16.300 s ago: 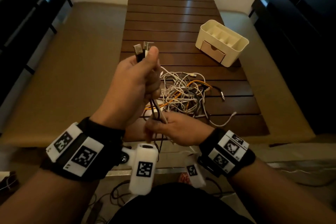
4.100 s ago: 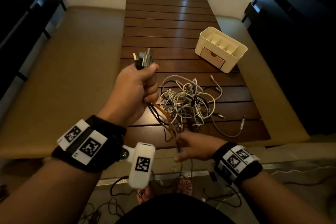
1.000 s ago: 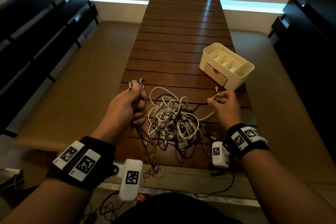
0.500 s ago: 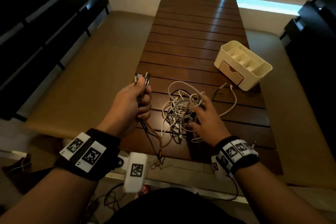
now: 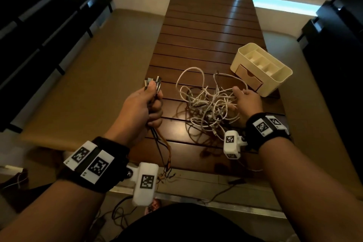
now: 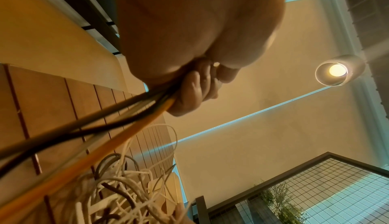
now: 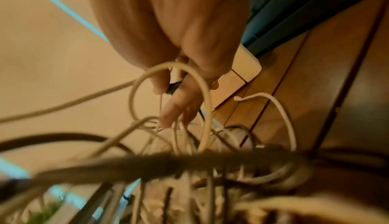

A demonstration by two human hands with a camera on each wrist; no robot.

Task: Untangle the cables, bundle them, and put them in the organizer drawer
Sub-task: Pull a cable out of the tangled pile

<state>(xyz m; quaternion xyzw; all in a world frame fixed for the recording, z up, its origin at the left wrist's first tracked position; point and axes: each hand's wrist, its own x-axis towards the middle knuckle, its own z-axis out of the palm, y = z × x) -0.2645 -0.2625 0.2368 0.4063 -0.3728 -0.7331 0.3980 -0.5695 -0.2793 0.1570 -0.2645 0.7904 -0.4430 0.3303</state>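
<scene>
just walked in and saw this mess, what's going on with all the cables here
A person is sorting a tangle of cables on a slatted wooden table. The left hand grips a few freed cables by their plug ends, with the dark and orange cords hanging off the table's near edge. The right hand reaches into the white cable pile, fingers among the loops. The cream organizer sits at the right, its drawer shut and nothing bundled yet.

The tangle of cables [image 5: 208, 104] lies on the desk [image 5: 206, 31], near its front edge. The organizer [image 5: 261, 68] stands on the desk behind and right of the tangle, just beside it. The left hand [image 5: 141, 108] is left of the tangle, the right hand [image 5: 247, 100] at its right side, between tangle and organizer.
</scene>
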